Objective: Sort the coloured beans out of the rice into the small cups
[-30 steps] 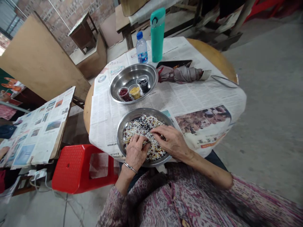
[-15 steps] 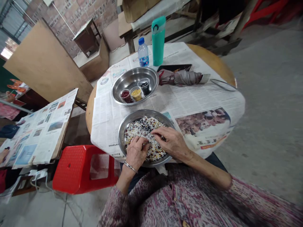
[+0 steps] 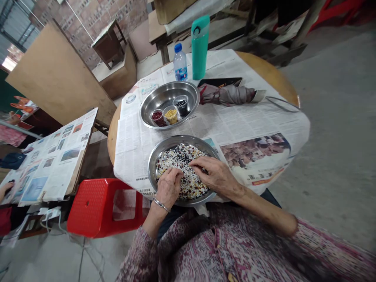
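Note:
A steel basin (image 3: 152,168) at the table's near edge holds mixed white, yellow, dark red and black grains (image 3: 188,156). Over its left part, my left hand (image 3: 169,187), with a bracelet at the wrist, has thumb and fingertips pinched together. My right hand (image 3: 216,174) reaches in from the right, its fingers curled and fingertips close together just above the grains. Anything pinched in either hand is too small to make out. Behind stands a second steel basin (image 3: 152,98) with three clear cups: red beans (image 3: 158,117), yellow beans (image 3: 170,115) and black beans (image 3: 181,105).
Newspaper (image 3: 132,149) covers the round table. Towards the back stand a water bottle (image 3: 180,64) and a teal flask (image 3: 199,49), near a folded umbrella (image 3: 229,95) and a dark tray (image 3: 221,82). A red stool (image 3: 91,207) is at the left; another person's hand shows far left.
My left fingertips have lifted slightly from the grains and drawn together. The right hand stays over the basin, its fingers barely shifted. The view has moved a little.

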`<control>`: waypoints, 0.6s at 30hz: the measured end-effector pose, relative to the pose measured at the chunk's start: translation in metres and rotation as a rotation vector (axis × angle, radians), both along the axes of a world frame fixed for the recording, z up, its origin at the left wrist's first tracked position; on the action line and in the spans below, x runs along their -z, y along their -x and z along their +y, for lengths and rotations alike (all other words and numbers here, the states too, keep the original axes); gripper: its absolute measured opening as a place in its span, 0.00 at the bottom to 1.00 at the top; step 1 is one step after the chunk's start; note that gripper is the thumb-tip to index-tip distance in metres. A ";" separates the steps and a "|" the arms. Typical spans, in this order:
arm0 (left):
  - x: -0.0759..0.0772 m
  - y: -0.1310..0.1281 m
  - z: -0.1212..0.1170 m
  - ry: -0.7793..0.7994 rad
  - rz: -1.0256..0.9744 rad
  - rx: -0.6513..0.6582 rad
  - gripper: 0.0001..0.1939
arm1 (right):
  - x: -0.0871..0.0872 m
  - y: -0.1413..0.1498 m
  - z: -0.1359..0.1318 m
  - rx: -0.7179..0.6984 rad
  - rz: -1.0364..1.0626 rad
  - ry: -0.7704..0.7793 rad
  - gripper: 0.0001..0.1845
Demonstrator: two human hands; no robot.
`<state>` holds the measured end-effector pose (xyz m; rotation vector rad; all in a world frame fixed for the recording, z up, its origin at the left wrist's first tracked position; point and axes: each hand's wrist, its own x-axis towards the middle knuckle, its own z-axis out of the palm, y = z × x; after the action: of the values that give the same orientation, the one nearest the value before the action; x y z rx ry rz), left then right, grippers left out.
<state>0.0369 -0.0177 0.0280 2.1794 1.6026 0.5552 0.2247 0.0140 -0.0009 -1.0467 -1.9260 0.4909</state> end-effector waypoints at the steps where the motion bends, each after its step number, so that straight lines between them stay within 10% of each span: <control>1: -0.001 0.001 0.001 -0.010 0.002 -0.009 0.08 | -0.001 -0.001 -0.001 -0.049 -0.034 0.001 0.09; 8: 0.002 0.005 0.002 -0.030 0.003 -0.056 0.10 | -0.003 0.005 -0.010 -0.400 -0.375 -0.089 0.06; 18: -0.002 0.002 -0.003 -0.034 0.046 -0.063 0.09 | 0.001 0.004 0.001 -0.136 -0.457 -0.130 0.13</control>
<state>0.0353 -0.0205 0.0295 2.1876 1.7031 0.5590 0.2208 0.0147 -0.0014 -1.0091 -2.4077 0.2046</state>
